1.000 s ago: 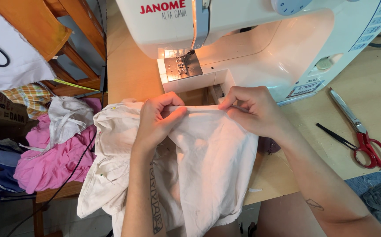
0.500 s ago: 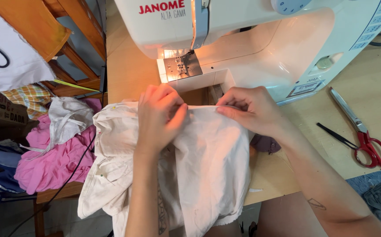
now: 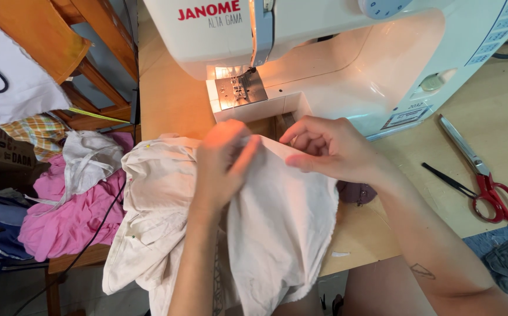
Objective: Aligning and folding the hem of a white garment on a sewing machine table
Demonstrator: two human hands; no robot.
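A cream-white fabric garment (image 3: pixel 277 228) lies over the front edge of the wooden table and hangs down toward my lap. My left hand (image 3: pixel 222 167) presses and pinches its top folded edge from the left. My right hand (image 3: pixel 330 149) pinches the same edge from the right, fingers curled on the fold. Both hands sit just in front of the white sewing machine (image 3: pixel 347 52), a little below its metal needle plate (image 3: pixel 239 90), which is lit by the machine's lamp. Part of the fabric's edge is hidden under my hands.
Red-handled scissors (image 3: pixel 485 175) and a small black tool (image 3: pixel 447 178) lie on the table to the right. A dark purple item (image 3: pixel 356 192) peeks out beside the fabric. At the left, pink (image 3: pixel 67 216) and white cloths pile on a wooden stool, near a wooden chair (image 3: pixel 61 47).
My left hand has slid over the top edge and now covers it more, while my right hand shifted slightly and its fingers curled over the fold. The fabric bunched a bit leftward.
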